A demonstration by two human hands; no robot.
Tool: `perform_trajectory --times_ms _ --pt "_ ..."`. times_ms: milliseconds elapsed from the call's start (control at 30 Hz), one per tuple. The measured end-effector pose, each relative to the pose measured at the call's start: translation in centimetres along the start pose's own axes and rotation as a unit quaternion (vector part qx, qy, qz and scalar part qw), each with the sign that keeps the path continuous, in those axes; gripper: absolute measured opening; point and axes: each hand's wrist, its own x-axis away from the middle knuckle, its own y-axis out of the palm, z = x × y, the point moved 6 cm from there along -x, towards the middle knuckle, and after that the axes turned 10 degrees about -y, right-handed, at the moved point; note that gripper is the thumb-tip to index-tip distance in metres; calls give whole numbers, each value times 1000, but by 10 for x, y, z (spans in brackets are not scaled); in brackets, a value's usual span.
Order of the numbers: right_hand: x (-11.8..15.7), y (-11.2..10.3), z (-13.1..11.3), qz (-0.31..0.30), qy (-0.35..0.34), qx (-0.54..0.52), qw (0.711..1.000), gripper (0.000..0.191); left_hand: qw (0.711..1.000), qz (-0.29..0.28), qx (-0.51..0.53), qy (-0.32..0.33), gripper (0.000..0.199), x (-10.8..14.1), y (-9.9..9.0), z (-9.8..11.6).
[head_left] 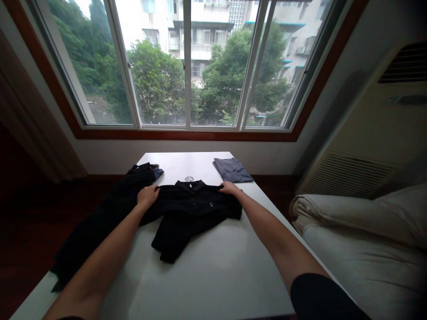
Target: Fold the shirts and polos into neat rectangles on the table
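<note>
A black polo shirt (200, 203) lies on the white table (213, 275), its collar toward the window and a small light logo on its chest. Its lower part is bunched and folded over toward the left. My left hand (148, 195) grips the shirt at its left shoulder, fingers closed on the cloth. At the opposite shoulder my right hand (229, 188) pinches the fabric. Just beyond the collar is a small round object (189, 179), too small to make out.
Dark clothes (110, 218) are heaped along the table's left edge. A folded grey garment (232, 170) lies at the far right corner. To the right stands a sofa with a pale cover (363, 258), near an air conditioner (376, 129). A window (187, 71) is beyond the table.
</note>
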Motion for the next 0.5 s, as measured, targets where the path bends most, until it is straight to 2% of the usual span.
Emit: perform_trajectory --times_ms 33,100,200,300,367,433,500 --pt "1 -13 -1 9 -4 3 1000 28 1000 15 10 7 44 -5 -17 1" --pt "3 -50 -5 66 -12 12 998 28 997 63 37 14 44 -16 -62 0" --pt "16 -132 -19 255 -48 22 966 27 981 166 99 13 46 -22 -149 0" --pt "48 -219 -45 414 -106 23 904 28 938 293 182 36 51 0 -246 5" --pt "82 -272 -70 504 -135 32 852 34 904 356 223 73 57 25 -305 9" --pt "123 -317 -96 574 -148 45 804 43 866 424 238 115 64 49 -354 5" --pt "166 -351 -122 631 -157 63 757 53 832 479 241 141 66 63 -388 -9"
